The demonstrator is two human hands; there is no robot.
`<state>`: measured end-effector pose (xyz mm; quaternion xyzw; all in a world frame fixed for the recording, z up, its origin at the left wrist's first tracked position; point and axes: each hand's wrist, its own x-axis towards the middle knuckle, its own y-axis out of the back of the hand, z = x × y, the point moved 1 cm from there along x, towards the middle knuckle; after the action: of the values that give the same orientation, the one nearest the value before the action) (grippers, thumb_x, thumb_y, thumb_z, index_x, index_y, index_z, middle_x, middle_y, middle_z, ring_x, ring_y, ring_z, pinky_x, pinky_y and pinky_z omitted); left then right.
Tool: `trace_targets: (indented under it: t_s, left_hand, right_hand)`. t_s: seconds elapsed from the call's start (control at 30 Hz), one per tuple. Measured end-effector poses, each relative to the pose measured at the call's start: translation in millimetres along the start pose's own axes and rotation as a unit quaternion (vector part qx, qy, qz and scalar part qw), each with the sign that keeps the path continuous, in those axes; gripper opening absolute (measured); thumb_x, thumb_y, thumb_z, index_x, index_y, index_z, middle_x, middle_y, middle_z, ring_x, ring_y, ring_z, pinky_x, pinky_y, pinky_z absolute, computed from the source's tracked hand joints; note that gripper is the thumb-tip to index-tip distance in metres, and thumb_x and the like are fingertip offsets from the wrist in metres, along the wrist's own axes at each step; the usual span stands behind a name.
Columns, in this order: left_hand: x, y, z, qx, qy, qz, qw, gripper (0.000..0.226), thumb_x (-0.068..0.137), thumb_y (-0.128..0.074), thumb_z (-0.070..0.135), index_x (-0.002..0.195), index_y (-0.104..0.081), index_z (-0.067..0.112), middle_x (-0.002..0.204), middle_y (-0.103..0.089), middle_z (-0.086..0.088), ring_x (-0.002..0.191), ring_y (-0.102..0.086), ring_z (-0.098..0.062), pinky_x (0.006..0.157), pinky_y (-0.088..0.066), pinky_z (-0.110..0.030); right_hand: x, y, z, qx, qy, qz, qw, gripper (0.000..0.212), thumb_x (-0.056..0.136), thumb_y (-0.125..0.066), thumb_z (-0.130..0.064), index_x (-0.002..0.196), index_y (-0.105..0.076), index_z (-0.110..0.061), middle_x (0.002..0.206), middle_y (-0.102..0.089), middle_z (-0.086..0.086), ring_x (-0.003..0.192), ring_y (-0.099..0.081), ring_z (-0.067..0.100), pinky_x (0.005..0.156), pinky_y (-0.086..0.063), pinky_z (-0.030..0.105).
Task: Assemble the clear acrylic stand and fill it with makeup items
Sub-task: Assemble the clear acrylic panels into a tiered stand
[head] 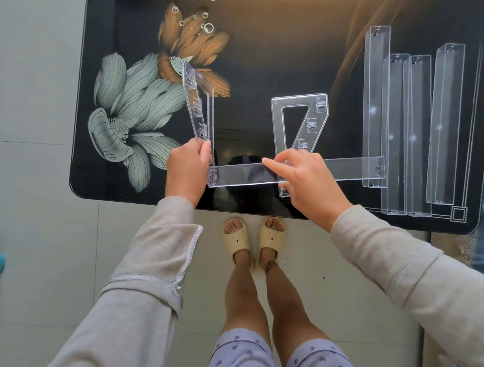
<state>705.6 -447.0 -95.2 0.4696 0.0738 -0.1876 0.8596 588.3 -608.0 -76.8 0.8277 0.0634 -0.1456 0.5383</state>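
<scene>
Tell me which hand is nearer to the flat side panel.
Right. The right hand, holding the long tray, covers the near end of the flat side panel; the left hand, to its left, grips the upright panel.

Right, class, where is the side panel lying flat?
The side panel lies flat on the table, head view centre, beyond the right hand, left of the clear trays.

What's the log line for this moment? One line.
left hand holds upright side panel | right hand grips long tray | second side panel flat on table
</scene>
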Motion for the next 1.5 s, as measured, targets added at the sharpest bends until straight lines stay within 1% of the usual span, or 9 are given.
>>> trace_targets:
  t_s: [0.3, 0.47, 0.63, 0.73, 0.87, 1.13, 1.3, 1.4, 1.5]
  left_hand:
    - [0.2, 1.8, 1.4, -0.017, 0.010, -0.007, 1.000, 0.034, 0.097, -0.039, 0.022, 0.092, -0.063, -0.001, 0.079, -0.068, -0.021, 0.072, -0.064, -0.034, 0.073, -0.055, -0.044]
    - [-4.5, 2.0, 2.5, -0.027, 0.022, -0.007, 0.999, 0.030, 0.094, -0.047, 0.027, 0.094, -0.063, 0.002, 0.074, -0.062, -0.012, 0.070, -0.057, -0.023, 0.070, -0.051, -0.033]
    - [-14.8, -2.7, -1.1, 0.022, 0.061, -0.006, 0.998, 0.029, 0.088, -0.058, 0.030, 0.082, -0.062, 0.001, 0.072, -0.057, -0.008, 0.073, -0.053, -0.026, 0.071, -0.042, -0.030]
    - [-22.0, -2.1, -3.3, -0.016, 0.091, 0.006, 0.996, 0.032, 0.086, -0.060, 0.033, 0.082, -0.065, 0.001, 0.069, -0.057, -0.006, 0.071, -0.053, -0.024, 0.068, -0.040, -0.028]
    - [-30.0, -0.5, -8.2, -0.043, 0.114, -0.019, 0.992, 0.016, 0.081, -0.062, 0.017, 0.087, -0.068, 0.004, 0.072, -0.060, -0.003, 0.073, -0.054, -0.020, 0.070, -0.039, -0.024]
    - [-22.0, -1.9, -2.2, 0.082, 0.133, -0.011, 0.988, 0.021, 0.082, -0.060, 0.018, 0.077, -0.071, 0.000, 0.077, -0.071, -0.021, 0.082, -0.064, -0.038, 0.071, -0.048, -0.032]
    - [-19.0, -0.9, -4.2, 0.069, 0.143, -0.033, 0.987, 0.024, 0.084, -0.061, 0.019, 0.077, -0.070, -0.002, 0.077, -0.072, -0.022, 0.082, -0.066, -0.037, 0.078, -0.053, -0.037]
    - [-19.3, 1.8, -7.0, 0.079, 0.138, -0.031, 0.987, 0.024, 0.084, -0.061, 0.019, 0.078, -0.070, -0.002, 0.079, -0.071, -0.023, 0.084, -0.065, -0.038, 0.076, -0.050, -0.036]
    - [-20.4, 6.7, -10.4, 0.095, 0.128, -0.027, 0.987, 0.025, 0.085, -0.060, 0.020, 0.080, -0.070, -0.003, 0.081, -0.071, -0.023, 0.084, -0.064, -0.039, 0.074, -0.049, -0.037]
  right_hand:
    - [3.1, -2.6, 0.3, -0.012, -0.004, -0.013, 1.000, 0.054, 0.084, -0.059, 0.001, 0.134, -0.048, -0.016, 0.121, -0.057, 0.010, 0.110, -0.051, 0.027, 0.095, -0.038, 0.037]
    - [4.6, -3.5, -0.7, -0.039, 0.002, -0.028, 0.999, 0.061, 0.083, -0.058, 0.003, 0.138, -0.041, -0.017, 0.123, -0.054, 0.010, 0.113, -0.048, 0.026, 0.096, -0.038, 0.036]
    - [2.6, -5.1, -5.6, -0.032, -0.004, -0.022, 0.999, 0.061, 0.083, -0.057, 0.004, 0.138, -0.041, -0.018, 0.124, -0.053, 0.009, 0.112, -0.048, 0.026, 0.095, -0.037, 0.035]
    - [2.5, -7.6, -7.9, -0.022, -0.010, -0.020, 0.999, 0.061, 0.084, -0.056, 0.003, 0.139, -0.040, -0.018, 0.126, -0.053, 0.008, 0.114, -0.048, 0.026, 0.097, -0.037, 0.034]
    - [2.5, -9.0, -8.0, -0.014, -0.016, -0.008, 1.000, 0.060, 0.083, -0.057, 0.003, 0.138, -0.041, -0.018, 0.125, -0.054, 0.008, 0.113, -0.049, 0.026, 0.097, -0.037, 0.035]
    - [4.3, -12.6, -7.6, -0.017, 0.001, 0.006, 1.000, 0.059, 0.083, -0.058, 0.003, 0.137, -0.043, -0.016, 0.124, -0.056, 0.008, 0.111, -0.051, 0.026, 0.096, -0.039, 0.035]
    - [5.0, -5.7, -2.1, 0.038, 0.021, 0.010, 0.999, 0.048, 0.086, -0.061, -0.015, 0.133, -0.048, -0.014, 0.124, -0.057, 0.007, 0.112, -0.053, 0.024, 0.098, -0.040, 0.034]
    - [6.8, 9.3, 2.6, 0.140, -0.058, 0.107, 0.983, 0.039, 0.087, -0.060, -0.023, 0.123, -0.057, -0.009, 0.118, -0.060, 0.010, 0.110, -0.055, 0.024, 0.096, -0.044, 0.036]
    - [21.3, 23.8, 24.1, 0.167, -0.281, 0.184, 0.927, 0.040, 0.087, -0.057, -0.029, 0.122, -0.052, -0.011, 0.121, -0.054, 0.008, 0.108, -0.055, 0.025, 0.092, -0.045, 0.042]
